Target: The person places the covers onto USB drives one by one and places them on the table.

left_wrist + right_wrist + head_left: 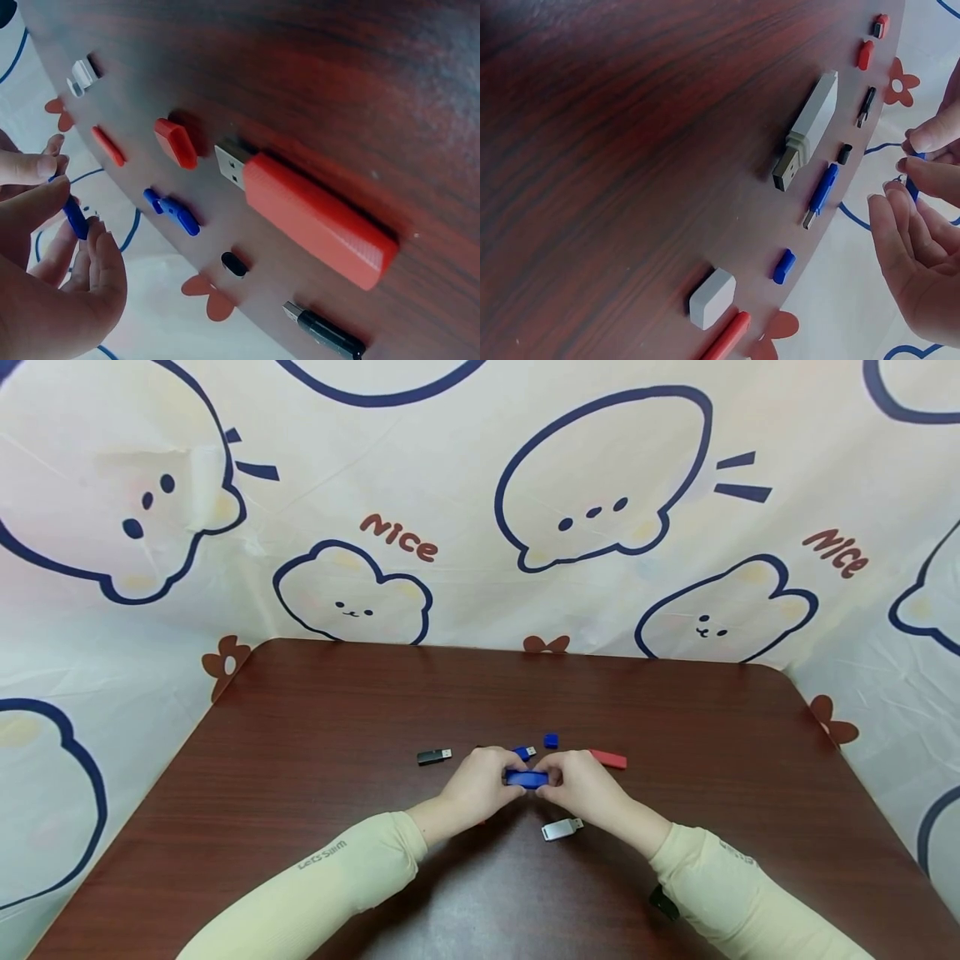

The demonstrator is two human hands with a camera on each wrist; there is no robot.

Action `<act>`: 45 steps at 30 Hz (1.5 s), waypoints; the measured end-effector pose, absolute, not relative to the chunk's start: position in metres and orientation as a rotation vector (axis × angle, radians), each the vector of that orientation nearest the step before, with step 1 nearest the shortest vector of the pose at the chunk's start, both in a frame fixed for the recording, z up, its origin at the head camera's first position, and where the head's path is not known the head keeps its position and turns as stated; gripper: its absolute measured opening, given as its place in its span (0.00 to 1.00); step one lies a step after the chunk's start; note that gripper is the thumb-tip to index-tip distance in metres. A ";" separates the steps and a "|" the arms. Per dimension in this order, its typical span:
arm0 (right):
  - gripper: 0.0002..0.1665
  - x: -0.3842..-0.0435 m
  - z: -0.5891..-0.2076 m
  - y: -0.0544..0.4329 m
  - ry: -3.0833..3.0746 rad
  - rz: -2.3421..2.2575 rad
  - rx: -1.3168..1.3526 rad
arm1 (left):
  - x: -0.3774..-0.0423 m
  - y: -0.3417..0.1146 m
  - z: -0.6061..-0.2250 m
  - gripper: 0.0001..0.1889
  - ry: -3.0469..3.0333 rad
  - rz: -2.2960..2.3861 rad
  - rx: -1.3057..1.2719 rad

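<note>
Both hands meet over the middle of the table around a slim blue USB stick [527,779]. My left hand [480,778] pinches its left end between thumb and fingers, and my right hand [588,787] pinches the right end. No metal connector shows on it. In the left wrist view the blue USB stick [73,216] is tilted, held above the table. The right wrist view shows it partly covered by fingers. Just beyond the hands lies another blue USB stick [823,191], connector bare, with a blue cap [784,267] apart from it.
A silver USB stick [562,830] lies nearer me, a white cap [713,298] by it. Left are a black USB stick [435,757], a black cap [235,263], a red USB stick [315,217] and a red cap [176,142]. A flat red piece [609,759] lies right.
</note>
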State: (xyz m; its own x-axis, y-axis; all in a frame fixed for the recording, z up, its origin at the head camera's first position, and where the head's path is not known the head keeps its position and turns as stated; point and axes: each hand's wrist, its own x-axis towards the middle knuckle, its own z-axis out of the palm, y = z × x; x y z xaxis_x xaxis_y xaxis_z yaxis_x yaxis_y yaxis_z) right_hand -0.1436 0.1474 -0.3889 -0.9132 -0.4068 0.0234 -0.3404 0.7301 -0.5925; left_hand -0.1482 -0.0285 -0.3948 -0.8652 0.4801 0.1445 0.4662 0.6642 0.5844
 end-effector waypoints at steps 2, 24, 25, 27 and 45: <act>0.08 -0.144 -0.389 0.147 2.813 -0.939 -0.603 | -0.148 -0.028 -0.395 0.08 2.841 0.980 0.795; 0.10 -0.146 -0.391 0.146 2.831 -0.844 -0.512 | -0.151 -0.036 -0.393 0.08 2.764 0.959 0.696; 0.11 -0.146 -0.391 0.146 2.841 -0.826 -0.509 | -0.151 -0.035 -0.393 0.08 2.754 0.960 0.688; 0.12 -0.146 -0.392 0.145 2.860 -0.798 -0.501 | -0.152 -0.035 -0.395 0.08 2.733 0.964 0.672; 0.09 -0.148 -0.401 0.141 2.904 -0.637 -0.442 | -0.158 -0.030 -0.404 0.05 2.760 0.794 0.768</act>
